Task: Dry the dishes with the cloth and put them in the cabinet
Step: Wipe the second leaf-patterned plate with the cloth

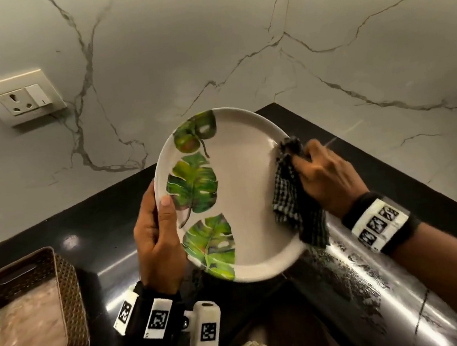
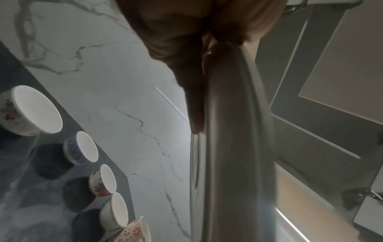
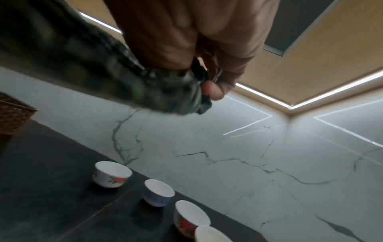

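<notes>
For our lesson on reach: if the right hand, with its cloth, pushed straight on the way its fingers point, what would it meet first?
Probably nothing new: the right hand already presses the cloth against the plate near its right rim, so the plate blocks it.

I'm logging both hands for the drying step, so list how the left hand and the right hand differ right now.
1. The left hand grips the plate at its left rim, thumb on the face; the right hand holds the checked cloth bunched in its fingers.
2. The left hand steadies the plate in the air; the right hand presses the cloth to the plate's right rim.

Both wear wristbands with markers and work over the black counter.
</notes>
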Motion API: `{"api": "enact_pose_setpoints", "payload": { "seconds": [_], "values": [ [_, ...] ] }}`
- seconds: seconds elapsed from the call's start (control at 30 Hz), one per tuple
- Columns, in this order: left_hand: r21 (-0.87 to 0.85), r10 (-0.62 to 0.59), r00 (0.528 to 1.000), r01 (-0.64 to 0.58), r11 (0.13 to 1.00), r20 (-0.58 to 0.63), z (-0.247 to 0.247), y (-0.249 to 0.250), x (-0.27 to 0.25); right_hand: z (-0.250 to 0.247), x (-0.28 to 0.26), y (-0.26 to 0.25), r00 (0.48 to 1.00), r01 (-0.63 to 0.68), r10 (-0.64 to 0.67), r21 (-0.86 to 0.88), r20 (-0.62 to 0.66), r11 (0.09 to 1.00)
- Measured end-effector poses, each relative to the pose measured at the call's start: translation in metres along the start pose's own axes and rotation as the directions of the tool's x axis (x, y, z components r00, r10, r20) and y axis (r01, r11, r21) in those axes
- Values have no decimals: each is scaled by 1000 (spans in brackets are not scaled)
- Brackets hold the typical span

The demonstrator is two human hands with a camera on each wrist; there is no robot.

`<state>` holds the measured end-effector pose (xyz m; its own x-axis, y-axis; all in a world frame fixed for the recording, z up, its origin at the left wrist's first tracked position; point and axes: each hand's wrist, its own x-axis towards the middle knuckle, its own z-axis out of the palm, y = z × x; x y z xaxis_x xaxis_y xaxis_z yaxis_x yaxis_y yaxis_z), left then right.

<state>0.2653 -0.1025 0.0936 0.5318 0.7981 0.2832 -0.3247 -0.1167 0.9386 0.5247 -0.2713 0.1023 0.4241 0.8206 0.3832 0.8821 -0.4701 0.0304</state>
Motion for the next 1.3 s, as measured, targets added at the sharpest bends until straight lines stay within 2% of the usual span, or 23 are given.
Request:
{"api": "enact_pose_setpoints", "payload": {
  "seconds": [0.1,0.23,0.3,0.4,0.47,0.53,0.57,0.6,0.67,0.7,0.73,0.77,0.8,0.83,0.87,0.9,0.97,1.0,1.03,1.13,1.23,1.3],
  "values": [
    [19,-2,994,4,1000,-111,4,-6,0,4,-34,-35,999,-29,26,91,43,995],
    [57,-55,979,67,996,-197,15,-24,-2,7,-59,-94,979,-115,41,377,199,919],
    [85,-109,967,132,988,-232,18,-35,-3,3,-63,-115,968,-99,-28,485,248,869],
    [134,-181,950,220,966,-255,17,-47,-6,-5,-63,-134,945,-14,-166,541,282,841],
    [141,-230,937,273,952,-264,12,-50,-7,-1,-59,-134,930,18,-246,634,274,773],
    [99,-282,914,322,942,-292,2,-52,-8,5,-56,-130,931,-50,-258,793,257,607],
    [68,-307,899,344,937,-313,-5,-53,-10,6,-54,-127,925,-163,-235,870,299,465],
    [34,-323,885,354,935,-335,-11,-55,-11,5,-52,-124,904,-310,-213,911,371,271],
    [9,-312,856,346,938,-413,-27,-58,-12,3,-51,-121,845,-530,-184,830,501,-173],
    [21,-286,840,333,943,-461,-35,-59,-12,5,-51,-119,833,-550,-138,774,536,-314],
    [32,-258,821,318,948,-510,-44,-60,-13,9,-51,-116,826,-539,-62,754,560,-376],
    [43,-226,798,300,953,-558,-55,-59,-13,15,-51,-112,818,-528,14,759,576,-379],
    [53,-190,775,276,960,-603,-66,-58,-13,26,-50,-108,804,-532,83,775,589,-341],
    [59,-157,750,254,965,-643,-76,-56,-13,38,-51,-103,793,-548,143,797,592,-256],
    [64,-134,725,239,969,-676,-85,-53,-13,51,-52,-101,790,-571,197,813,581,-111],
    [65,-120,705,229,971,-699,-93,-50,-14,65,-53,-98,794,-589,243,804,557,81],
    [58,-101,672,209,976,-733,-109,-48,-17,91,-57,-100,808,-587,263,673,528,451],
    [56,-94,661,202,978,-745,-115,-47,-18,102,-58,-104,812,-560,245,589,530,582],
    [59,-87,656,196,979,-749,-119,-45,-20,111,-59,-109,811,-530,224,518,540,671],
    [56,-79,667,179,982,-741,-128,-44,-25,130,-59,-128,791,-472,190,383,581,794],
    [53,-77,688,166,985,-722,-133,-46,-30,138,-58,-145,757,-439,149,326,636,837],
    [55,-78,699,165,985,-711,-137,-47,-32,140,-58,-155,754,-415,127,318,644,852]
  ]
}}
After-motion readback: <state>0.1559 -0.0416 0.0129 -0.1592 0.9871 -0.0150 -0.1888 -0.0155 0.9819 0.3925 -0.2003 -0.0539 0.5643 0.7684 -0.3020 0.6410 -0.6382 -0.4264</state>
